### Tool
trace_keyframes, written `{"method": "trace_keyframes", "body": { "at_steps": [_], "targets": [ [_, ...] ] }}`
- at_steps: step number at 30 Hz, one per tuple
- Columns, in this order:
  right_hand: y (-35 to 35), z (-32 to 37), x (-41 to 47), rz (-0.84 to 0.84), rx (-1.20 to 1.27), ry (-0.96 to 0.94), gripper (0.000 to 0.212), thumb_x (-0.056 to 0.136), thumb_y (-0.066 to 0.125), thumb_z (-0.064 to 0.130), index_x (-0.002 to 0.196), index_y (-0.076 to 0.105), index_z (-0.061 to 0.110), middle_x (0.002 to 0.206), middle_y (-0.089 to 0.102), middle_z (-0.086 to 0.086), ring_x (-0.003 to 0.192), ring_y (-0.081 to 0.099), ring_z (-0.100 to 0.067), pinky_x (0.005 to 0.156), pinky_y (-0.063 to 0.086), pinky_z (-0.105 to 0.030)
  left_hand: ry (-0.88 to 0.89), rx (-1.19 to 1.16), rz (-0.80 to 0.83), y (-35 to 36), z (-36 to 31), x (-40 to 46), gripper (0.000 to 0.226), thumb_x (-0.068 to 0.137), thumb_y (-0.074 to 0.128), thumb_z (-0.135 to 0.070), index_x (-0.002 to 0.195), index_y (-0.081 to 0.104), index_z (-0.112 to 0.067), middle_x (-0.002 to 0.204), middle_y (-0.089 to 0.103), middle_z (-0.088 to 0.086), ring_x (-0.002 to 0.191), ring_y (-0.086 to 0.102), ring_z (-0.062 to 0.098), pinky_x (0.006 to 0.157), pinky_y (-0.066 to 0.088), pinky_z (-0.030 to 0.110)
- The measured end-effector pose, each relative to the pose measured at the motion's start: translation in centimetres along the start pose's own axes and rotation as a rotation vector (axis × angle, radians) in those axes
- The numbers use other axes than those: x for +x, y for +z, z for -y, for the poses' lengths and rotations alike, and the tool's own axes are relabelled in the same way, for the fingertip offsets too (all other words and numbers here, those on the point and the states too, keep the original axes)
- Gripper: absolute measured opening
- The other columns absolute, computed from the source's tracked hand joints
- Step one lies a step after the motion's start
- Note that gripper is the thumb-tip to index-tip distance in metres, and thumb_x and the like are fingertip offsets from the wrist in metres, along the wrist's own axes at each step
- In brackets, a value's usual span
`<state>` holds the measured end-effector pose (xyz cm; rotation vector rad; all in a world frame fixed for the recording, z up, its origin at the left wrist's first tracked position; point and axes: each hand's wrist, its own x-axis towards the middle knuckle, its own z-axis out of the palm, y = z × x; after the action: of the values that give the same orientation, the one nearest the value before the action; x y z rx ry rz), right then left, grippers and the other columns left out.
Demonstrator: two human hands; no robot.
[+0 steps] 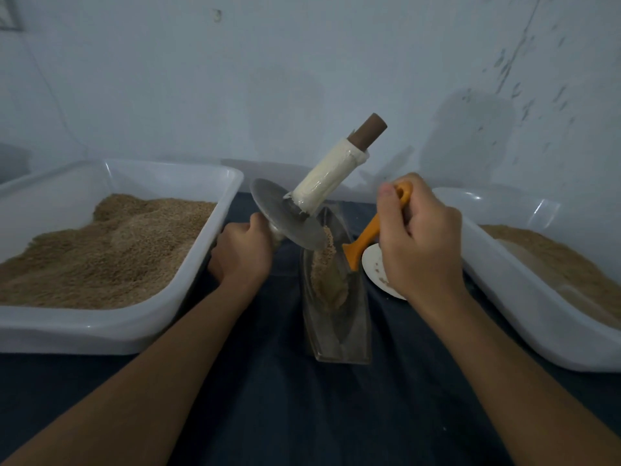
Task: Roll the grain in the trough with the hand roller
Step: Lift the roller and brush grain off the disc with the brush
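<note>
Here, left hand (243, 253) curled around lower handle of hand roller (292, 220), disc tilted, its edge in grain (327, 274) inside narrow trough (336, 317) at counter (285, 415) middle. Right hand (420, 240) fingers wrapped round orange scraper (369, 235), tip at trough's right rim. Grain-filled white tub (188, 280) along left edge, second tub (524, 317) along right edge.

The left hand (243, 253) hides the hand roller's (289, 218) near handle. The right hand (420, 237) covers part of the white scoop (374, 267). Both trays run past the frame edges.
</note>
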<state>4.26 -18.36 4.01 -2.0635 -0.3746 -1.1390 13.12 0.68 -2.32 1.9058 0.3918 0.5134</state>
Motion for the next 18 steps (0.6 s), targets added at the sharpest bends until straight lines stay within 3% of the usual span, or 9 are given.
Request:
{"method": "trace_keyframes", "body": {
  "at_steps": [3,9,15,18],
  "targets": [
    [-0.8,-0.1,-0.1,-0.032,0.045,-0.010,0.037,0.109,0.048,0.029,0.075,0.047,0.014,0.052,0.046,-0.005,0.044,0.051,-0.022,0.045,0.040,-0.044,0.003,-0.012,0.007,0.0,0.0,-0.1,0.054,0.092,0.036,-0.056,0.065,0.063,-0.018,0.071,0.065,0.004,0.072,0.061,0.025,0.075,0.048,0.039],
    [0.0,-0.2,-0.9,0.073,0.015,0.053,0.040,0.110,0.048,0.029,0.070,0.040,0.026,0.052,0.044,-0.002,0.044,0.046,-0.017,0.045,0.042,-0.041,-0.008,-0.016,0.006,0.0,0.0,-0.1,0.053,0.094,0.036,-0.054,0.066,0.063,-0.018,0.071,0.064,0.004,0.070,0.059,0.023,0.073,0.045,0.037],
    [-0.3,-1.6,1.1,-0.098,0.062,0.039,0.037,0.110,0.047,0.033,0.081,0.053,0.010,0.056,0.054,-0.008,0.050,0.055,-0.025,0.053,0.044,-0.044,-0.001,-0.039,-0.026,0.0,0.1,0.2,0.049,0.098,0.038,-0.050,0.067,0.062,-0.020,0.071,0.064,0.004,0.067,0.058,0.021,0.061,0.037,0.030],
    [0.5,-2.7,2.3,-0.141,-0.020,0.028,0.035,0.110,0.047,0.036,0.086,0.056,0.011,0.060,0.060,-0.007,0.054,0.059,-0.023,0.055,0.046,-0.045,-0.017,-0.047,-0.031,0.0,0.1,0.4,0.050,0.099,0.038,-0.049,0.070,0.063,-0.019,0.073,0.064,0.005,0.069,0.059,0.021,0.065,0.041,0.033]
  ]
}}
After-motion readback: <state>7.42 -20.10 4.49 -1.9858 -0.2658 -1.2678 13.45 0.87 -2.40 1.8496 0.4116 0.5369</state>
